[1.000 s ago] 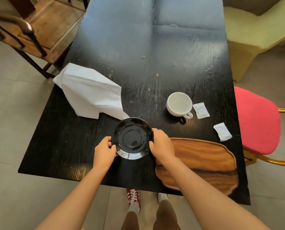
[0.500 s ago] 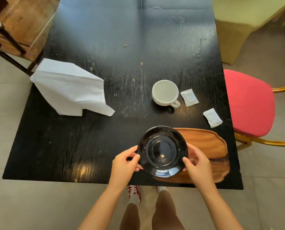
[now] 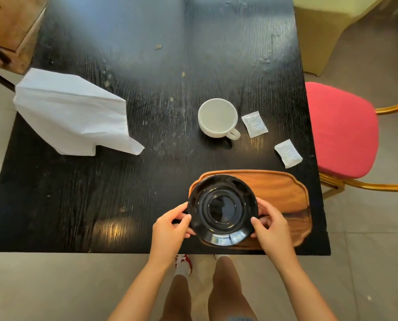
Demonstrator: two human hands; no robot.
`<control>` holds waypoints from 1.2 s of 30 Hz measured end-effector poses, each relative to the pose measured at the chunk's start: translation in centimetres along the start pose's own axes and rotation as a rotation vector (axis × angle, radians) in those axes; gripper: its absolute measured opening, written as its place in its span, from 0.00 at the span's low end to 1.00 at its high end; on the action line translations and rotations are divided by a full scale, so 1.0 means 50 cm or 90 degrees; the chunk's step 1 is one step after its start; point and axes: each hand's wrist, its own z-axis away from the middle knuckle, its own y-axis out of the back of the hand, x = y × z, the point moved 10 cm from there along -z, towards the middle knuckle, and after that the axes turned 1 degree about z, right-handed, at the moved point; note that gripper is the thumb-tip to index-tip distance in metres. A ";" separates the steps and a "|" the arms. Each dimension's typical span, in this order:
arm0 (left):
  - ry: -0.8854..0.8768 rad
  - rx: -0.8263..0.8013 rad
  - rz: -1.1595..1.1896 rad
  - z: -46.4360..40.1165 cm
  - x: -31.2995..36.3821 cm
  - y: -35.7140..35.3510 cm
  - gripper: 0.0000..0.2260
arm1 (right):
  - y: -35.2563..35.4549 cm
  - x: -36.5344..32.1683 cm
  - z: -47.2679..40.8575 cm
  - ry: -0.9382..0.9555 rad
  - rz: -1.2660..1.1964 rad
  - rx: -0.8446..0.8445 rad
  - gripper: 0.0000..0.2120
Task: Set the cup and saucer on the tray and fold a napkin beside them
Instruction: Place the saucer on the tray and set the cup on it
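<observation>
A glossy black saucer (image 3: 222, 210) is over the left end of the wooden tray (image 3: 283, 198) at the table's near right edge. My left hand (image 3: 170, 228) grips its left rim and my right hand (image 3: 271, 224) grips its right rim. I cannot tell whether the saucer rests on the tray or hovers just above it. An empty white cup (image 3: 217, 118) stands on the black table (image 3: 147, 66) beyond the tray, handle pointing near-right. A loosely folded white napkin (image 3: 70, 117) lies at the table's left side.
Two small white sachets (image 3: 254, 123) (image 3: 288, 153) lie right of the cup. A red-cushioned chair (image 3: 341, 130) stands against the table's right side, a wooden chair (image 3: 5, 26) at the far left. My legs and shoes show below the near edge.
Both hands have carried the saucer to the right, from the bare table near the napkin to over the tray's left end. Cup and napkin stay put.
</observation>
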 end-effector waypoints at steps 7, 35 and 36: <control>0.000 0.001 -0.014 0.003 0.003 -0.002 0.17 | -0.002 -0.004 -0.002 0.000 -0.022 -0.025 0.22; -0.425 -0.156 -0.741 -0.264 0.319 -0.084 0.28 | -0.030 -0.351 -0.242 0.434 0.429 0.012 0.21; -0.426 -0.151 -0.728 -0.260 0.317 -0.083 0.27 | -0.028 -0.355 -0.242 0.448 0.418 0.017 0.20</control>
